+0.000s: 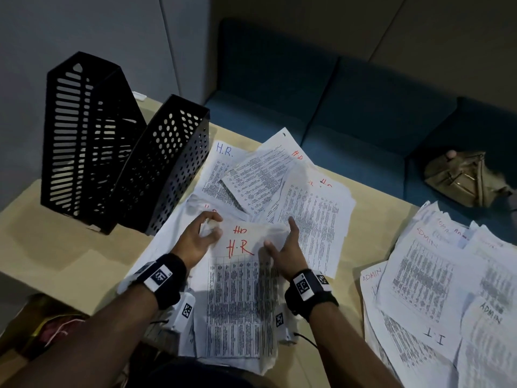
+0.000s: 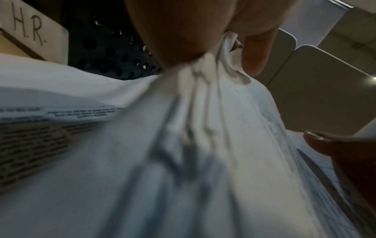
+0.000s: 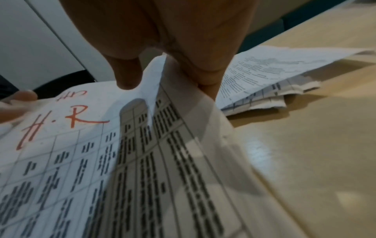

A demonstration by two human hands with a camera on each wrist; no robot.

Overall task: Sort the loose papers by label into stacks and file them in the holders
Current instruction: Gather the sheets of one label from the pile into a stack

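Both hands, left hand (image 1: 195,236) and right hand (image 1: 282,247), are pinching a white printed sheet red-lettered "H.R" (image 1: 240,275); squaring its edges gently should avoid creases.

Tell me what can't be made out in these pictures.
- Printed text on the H.R sheet: head view, too small and blurred.
- Left hand fingers: left wrist view, mostly cut off by the top edge.
- Holders: insides hidden by their walls.

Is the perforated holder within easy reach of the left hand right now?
Probably yes, but not freely: the perforated holder stands just beyond the left hand with nothing between, yet that hand is gripping the H.R stack and must let go first.
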